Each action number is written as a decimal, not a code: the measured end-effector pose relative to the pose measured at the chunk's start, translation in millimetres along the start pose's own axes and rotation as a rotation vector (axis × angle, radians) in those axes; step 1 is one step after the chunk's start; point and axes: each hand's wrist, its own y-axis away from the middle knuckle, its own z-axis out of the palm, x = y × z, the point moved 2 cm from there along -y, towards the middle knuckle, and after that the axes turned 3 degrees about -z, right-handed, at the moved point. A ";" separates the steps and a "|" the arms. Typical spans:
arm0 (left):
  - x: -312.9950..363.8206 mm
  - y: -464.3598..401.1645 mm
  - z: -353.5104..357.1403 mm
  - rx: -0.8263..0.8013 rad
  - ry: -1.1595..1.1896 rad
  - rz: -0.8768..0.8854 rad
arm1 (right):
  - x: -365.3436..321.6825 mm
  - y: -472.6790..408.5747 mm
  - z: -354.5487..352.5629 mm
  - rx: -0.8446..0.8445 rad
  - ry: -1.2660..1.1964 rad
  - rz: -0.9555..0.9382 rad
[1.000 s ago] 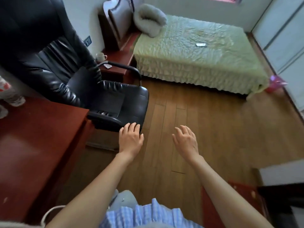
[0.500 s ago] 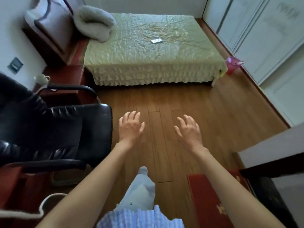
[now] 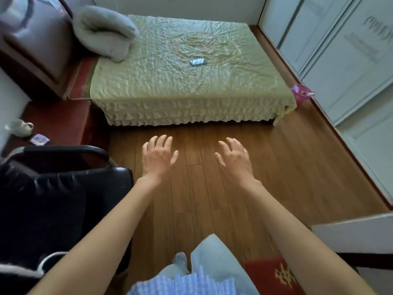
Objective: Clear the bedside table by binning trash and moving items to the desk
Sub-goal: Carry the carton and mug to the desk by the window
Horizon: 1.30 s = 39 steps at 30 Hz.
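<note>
Seemingly little is cleared yet: the left hand (image 3: 158,156) and right hand (image 3: 235,159) hover spread and empty over the floor, while 2 things, a mug (image 3: 19,127) and a small packet (image 3: 39,139), sit on the bedside bench (image 3: 59,118) at far left.

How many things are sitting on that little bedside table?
2: a pale mug at its left edge, and a small flat packet just beside it. The chair's armrest may hide more.

Beside the one bed (image 3: 170,86): one bedside table (image 3: 57,118) bearing one mug (image 3: 20,127), one small packet (image 3: 39,139); one phone (image 3: 197,61) atop it.
</note>
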 end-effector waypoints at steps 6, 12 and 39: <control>-33.4 -76.4 22.6 -0.008 -0.025 -0.113 | -3.9 -108.8 27.2 -0.071 -0.005 -0.097; -57.5 -178.5 40.0 0.007 -0.064 -0.245 | -5.7 -251.1 38.3 -0.091 0.001 -0.212; -392.6 -351.1 13.4 0.081 -0.122 -0.916 | -362.3 -597.7 167.6 -0.383 0.021 -0.900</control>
